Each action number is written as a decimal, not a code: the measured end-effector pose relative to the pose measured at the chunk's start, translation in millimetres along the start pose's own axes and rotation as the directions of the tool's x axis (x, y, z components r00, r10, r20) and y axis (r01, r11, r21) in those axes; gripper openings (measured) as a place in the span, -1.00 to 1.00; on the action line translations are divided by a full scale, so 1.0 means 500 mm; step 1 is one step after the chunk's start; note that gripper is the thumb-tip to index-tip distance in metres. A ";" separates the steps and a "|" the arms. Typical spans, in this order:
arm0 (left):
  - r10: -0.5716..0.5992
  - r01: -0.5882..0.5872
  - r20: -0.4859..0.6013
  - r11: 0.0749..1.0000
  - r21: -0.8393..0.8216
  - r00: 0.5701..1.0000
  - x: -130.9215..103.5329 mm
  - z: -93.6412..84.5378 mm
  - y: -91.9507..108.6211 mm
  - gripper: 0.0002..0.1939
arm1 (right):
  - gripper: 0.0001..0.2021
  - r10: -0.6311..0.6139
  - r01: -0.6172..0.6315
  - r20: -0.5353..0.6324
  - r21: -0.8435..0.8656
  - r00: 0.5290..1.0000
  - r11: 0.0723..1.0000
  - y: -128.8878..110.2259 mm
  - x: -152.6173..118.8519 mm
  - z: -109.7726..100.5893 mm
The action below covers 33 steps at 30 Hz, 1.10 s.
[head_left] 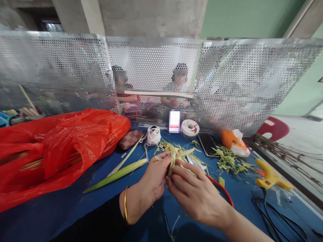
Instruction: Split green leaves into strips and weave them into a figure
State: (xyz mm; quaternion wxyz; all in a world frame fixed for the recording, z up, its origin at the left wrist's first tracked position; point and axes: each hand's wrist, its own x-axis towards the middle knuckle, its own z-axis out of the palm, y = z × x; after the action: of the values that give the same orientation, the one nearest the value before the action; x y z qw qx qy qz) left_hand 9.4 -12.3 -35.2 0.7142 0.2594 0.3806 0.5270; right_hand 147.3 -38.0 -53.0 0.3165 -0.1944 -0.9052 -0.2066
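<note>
Both hands meet over the blue table, fingers closed round a pale green strip of leaf or husk (173, 158) that bends into a loop. My left hand (156, 174), with a gold bangle at the wrist, pinches the strip between thumb and fingers. My right hand (193, 190) grips it from the other side, its fingertips curled in and partly hidden. Cut leaf scraps (166, 146) lie just beyond the fingers. To the left of my left hand rests a long green corn husk or leaf (118, 176). Part of a red hoop (224, 190) shows beside my right hand.
A red plastic bag (96, 148) covers the left side. White string (153, 135), a ribbon spool (190, 128), a phone (207, 144) and a tissue pack (235, 142) stand behind. At right lies a yellow glue gun (272, 176) with its cable. A perforated metal screen (153, 64) separates other people.
</note>
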 end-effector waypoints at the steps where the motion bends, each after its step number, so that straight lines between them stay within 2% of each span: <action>1: 0.003 -0.003 -0.004 1.000 0.005 1.000 -0.001 0.001 0.000 -0.69 | -0.78 0.015 -0.014 -0.006 0.047 1.000 0.999 -0.001 0.003 -0.003; 4: 0.019 -0.018 -0.027 0.999 0.035 0.999 -0.001 0.003 -0.003 -0.67 | -0.80 0.058 -0.050 -0.047 0.159 0.997 0.986 -0.005 0.014 -0.013; 7: 0.029 -0.028 -0.012 0.998 0.049 1.000 0.000 0.005 -0.005 -0.70 | -0.84 0.079 -0.058 -0.102 0.195 0.992 0.979 -0.006 0.019 -0.019; 9: 0.028 -0.028 0.010 0.996 0.082 1.000 0.000 0.004 -0.006 -0.71 | -0.85 0.144 -0.112 -0.151 0.201 0.978 0.973 -0.002 0.019 -0.020; 12: 0.002 -0.007 0.029 0.983 0.185 1.000 -0.003 0.001 -0.004 -0.70 | -0.85 0.325 -0.292 -0.209 0.176 0.922 0.940 0.009 0.014 -0.022; 15: -0.048 0.022 0.076 0.950 0.313 0.996 -0.007 -0.001 0.004 -0.67 | -0.84 0.477 -0.451 -0.201 0.163 0.856 0.878 0.024 0.008 -0.024; 21: 0.026 -0.071 0.100 0.878 0.474 0.995 -0.005 -0.003 0.013 -0.77 | -0.85 0.653 -0.604 -0.129 0.281 0.746 0.746 0.039 0.003 -0.023; 24: 0.042 -0.096 0.116 0.853 0.513 0.992 -0.003 -0.002 0.007 -0.85 | -0.96 0.709 -0.644 -0.145 0.324 0.690 0.693 0.035 0.005 -0.019; 26: 0.049 -0.108 0.124 0.840 0.532 0.991 -0.003 -0.002 0.001 -0.87 | -0.91 0.694 -0.626 -0.191 0.318 0.694 0.712 0.029 0.007 -0.019; 29: 0.050 -0.116 0.134 0.831 0.545 0.990 -0.005 -0.001 -0.006 -0.90 | -0.91 0.600 -0.541 -0.217 0.277 0.770 0.794 0.019 0.010 -0.019; 31: 0.004 -0.103 0.189 0.847 0.521 0.982 -0.007 0.000 -0.007 -0.81 | -0.88 0.565 -0.513 -0.227 0.252 0.793 0.821 0.016 0.011 -0.020; 33: -0.064 -0.078 0.275 0.876 0.476 0.959 -0.010 0.001 -0.004 -0.69 | -0.85 0.569 -0.521 -0.226 0.240 0.790 0.819 0.018 0.012 -0.020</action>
State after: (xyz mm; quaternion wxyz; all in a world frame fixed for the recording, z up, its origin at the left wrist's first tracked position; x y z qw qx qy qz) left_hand 10.4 -17.7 -35.1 0.6720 0.5029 0.3928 0.3759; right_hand 152.6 -34.1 -39.5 0.5057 -0.3888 -0.7680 -0.0565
